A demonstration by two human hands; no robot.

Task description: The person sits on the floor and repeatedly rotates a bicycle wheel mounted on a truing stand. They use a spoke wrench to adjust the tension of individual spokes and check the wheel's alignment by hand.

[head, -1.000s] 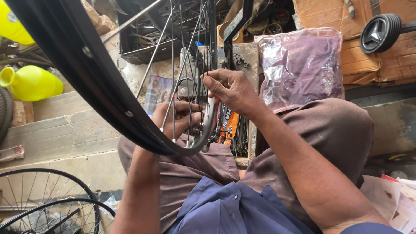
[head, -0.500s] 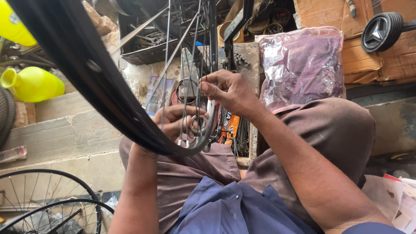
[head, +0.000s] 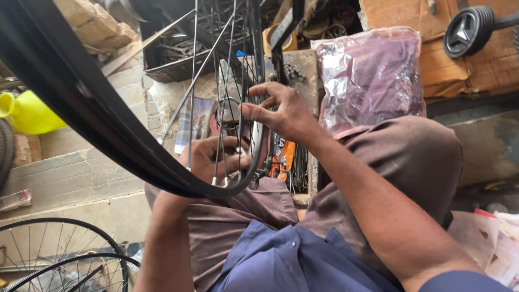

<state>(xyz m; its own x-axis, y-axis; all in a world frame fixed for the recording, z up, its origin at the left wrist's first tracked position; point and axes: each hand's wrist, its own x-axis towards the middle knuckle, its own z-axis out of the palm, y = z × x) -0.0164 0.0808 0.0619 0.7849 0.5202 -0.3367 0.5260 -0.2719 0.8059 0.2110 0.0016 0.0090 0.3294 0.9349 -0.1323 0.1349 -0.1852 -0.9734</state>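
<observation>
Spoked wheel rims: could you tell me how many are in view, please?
3. One black rim rests across the lap, with the left hand and right hand at its spokes. Two more rims lie at lower left; others may be hidden.

Rim (head: 81, 103) runs out of frame at top left; its full circle is unseen. Left hand (head: 213, 159) is partly masked by rim and spokes (head: 219, 108); fingertip contact indeterminate. Spare wheels (head: 59, 254) are cut off at the bottom edge.
</observation>
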